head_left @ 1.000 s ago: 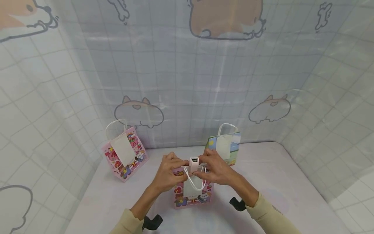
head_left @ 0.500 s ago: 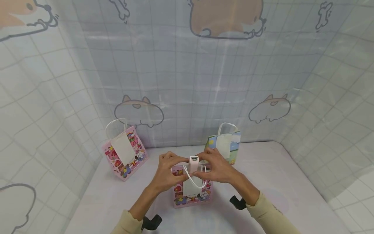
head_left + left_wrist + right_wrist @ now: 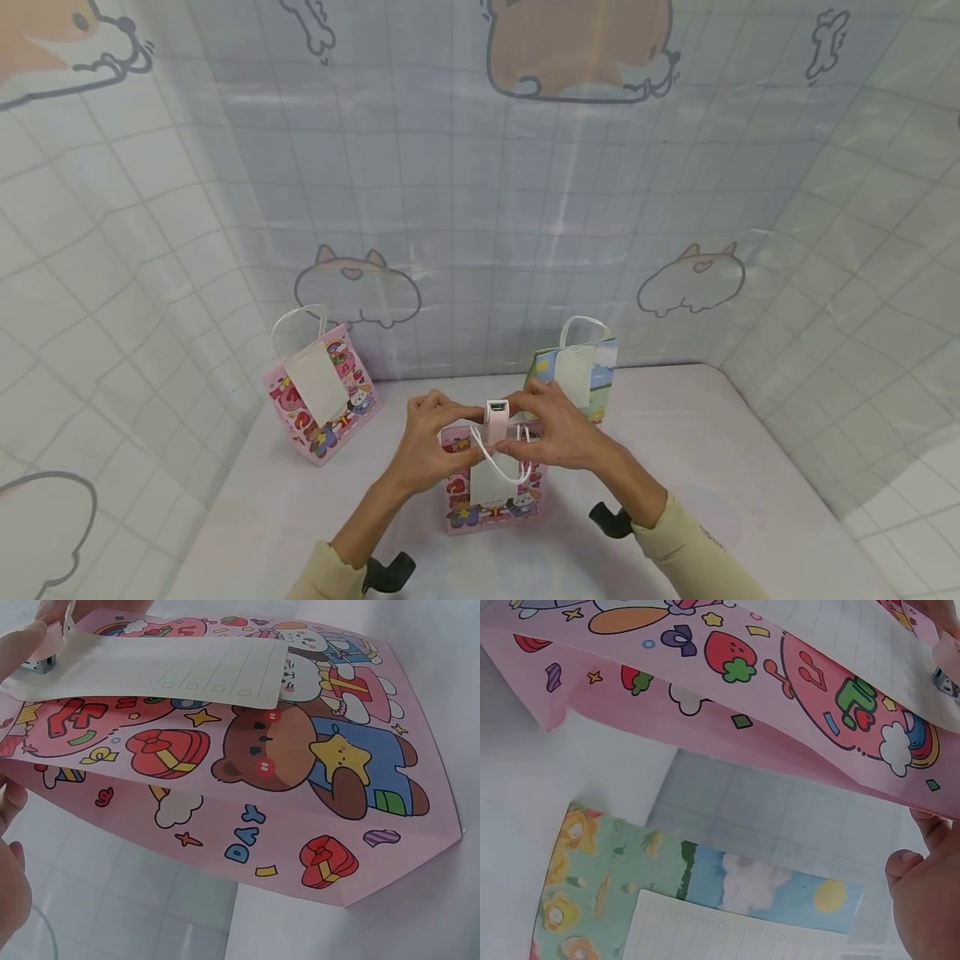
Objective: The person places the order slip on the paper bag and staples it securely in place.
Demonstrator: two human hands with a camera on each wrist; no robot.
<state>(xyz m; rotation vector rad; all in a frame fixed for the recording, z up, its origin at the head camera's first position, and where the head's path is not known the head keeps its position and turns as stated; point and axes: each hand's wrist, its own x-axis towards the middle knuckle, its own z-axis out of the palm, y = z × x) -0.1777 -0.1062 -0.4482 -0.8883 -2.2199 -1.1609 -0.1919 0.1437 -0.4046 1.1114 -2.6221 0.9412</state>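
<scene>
A small pink stapler (image 3: 497, 423) stands over the top edge of a pink cartoon gift bag (image 3: 461, 518) in the middle of the table. My left hand (image 3: 429, 443) pinches it from the left, thumb in front and fingers behind the bag. From the other side my right hand (image 3: 555, 429) pinches the stapler likewise. A lined white paper slip (image 3: 180, 671) lies against the bag's front, its top end by the stapler's metal part. The bag's white rope handle (image 3: 498, 467) hangs forward over the slip.
Another pink gift bag (image 3: 356, 392) with a white slip leans at the back left. A landscape-printed gift bag (image 3: 602, 375), also with a slip, stands at the back right behind my right hand. A gridded curtain (image 3: 495, 208) surrounds the white table (image 3: 675, 467).
Both hands have risen very slightly with the stapler, and then stayed in place around it. The bags stay where they were.
</scene>
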